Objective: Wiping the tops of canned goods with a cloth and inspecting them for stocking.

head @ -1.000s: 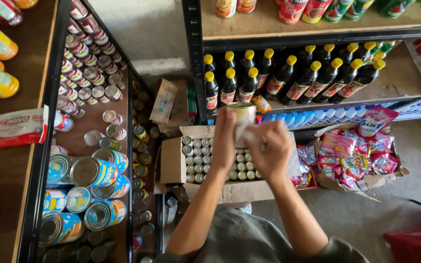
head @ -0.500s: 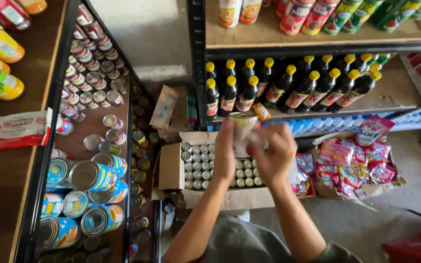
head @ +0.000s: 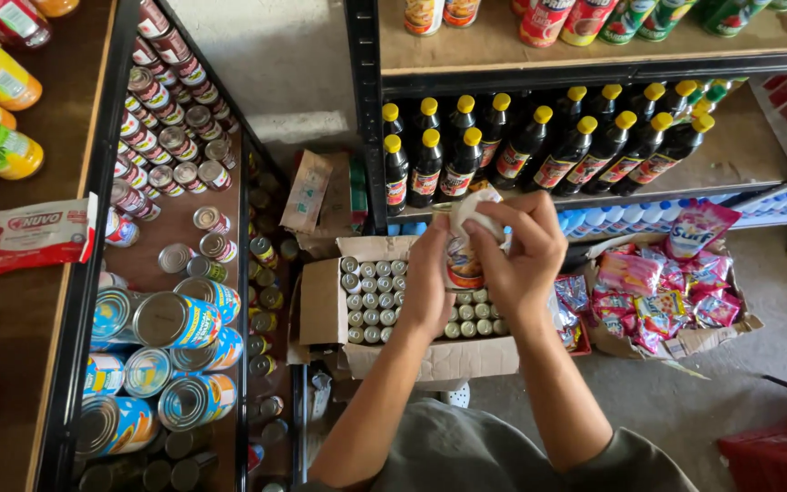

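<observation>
Both hands meet in the middle of the view, above an open cardboard box packed with rows of small cans seen from the top. The left hand wraps around the left side of a small can with a light label showing orange and red; its grip is closed around the can's body, and the can sits upright between the two hands, its lower label showing in the gap between them. The right hand is closed over the can's top, its fingers curled narrow and pinching a white cloth that is bunched against the upper end of the can. So the can lies partly inside each grip: body in the left, top under the cloth-covered right.

Just behind the hands, a metal shelf carries dark bottles with yellow caps standing in rows. To the right of the cardboard box, on the floor, an open carton holds bright pink and red sachets. To the left, a lower shelf holds large cans lying on their sides and many small tins further back.
</observation>
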